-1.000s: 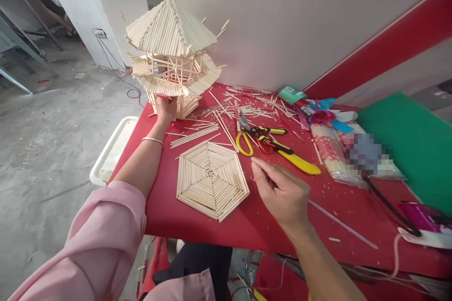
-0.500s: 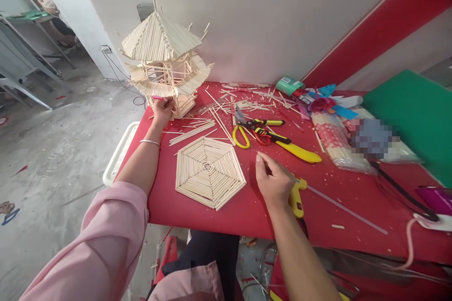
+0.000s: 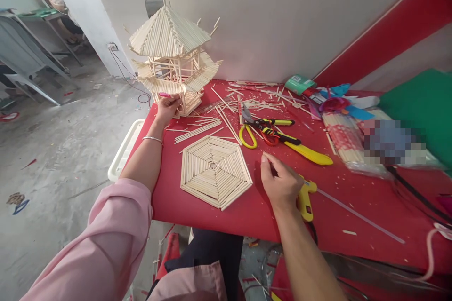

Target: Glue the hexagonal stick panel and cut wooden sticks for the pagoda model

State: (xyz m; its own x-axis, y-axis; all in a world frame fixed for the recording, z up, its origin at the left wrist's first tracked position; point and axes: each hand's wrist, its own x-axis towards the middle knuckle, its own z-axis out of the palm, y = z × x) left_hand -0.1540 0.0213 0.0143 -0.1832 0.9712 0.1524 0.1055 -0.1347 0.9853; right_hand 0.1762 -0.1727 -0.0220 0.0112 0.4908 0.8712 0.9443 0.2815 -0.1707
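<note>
A pagoda model (image 3: 183, 68) made of pale wooden sticks stands upright at the table's far left. My left hand (image 3: 168, 108) is closed at its lower front corner; a small pink item shows above the knuckles. In front lies a flat hexagonal panel of sticks (image 3: 201, 183), touched by neither hand. To its right, my right hand (image 3: 282, 183) hovers with thumb and fingertips pinched together; whatever they may hold is too small to make out. Just behind that wrist lies a yellow glue gun (image 3: 306, 202), partly covered, with a long clear glue stick (image 3: 360, 216) reaching right.
Pruning shears (image 3: 300, 148) with yellow handles lie beyond my right hand, beside a yellow-handled tool (image 3: 251, 138). Loose sticks (image 3: 257, 103) litter the red table (image 3: 226, 223). Bagged sticks (image 3: 341, 138) and a green board (image 3: 416, 103) are on the right. A wall (image 3: 261, 19) stands behind.
The whole view has shifted, so things appear slightly farther right. Both hands keep nearly the same places relative to the pagoda model and the hexagonal panel.
</note>
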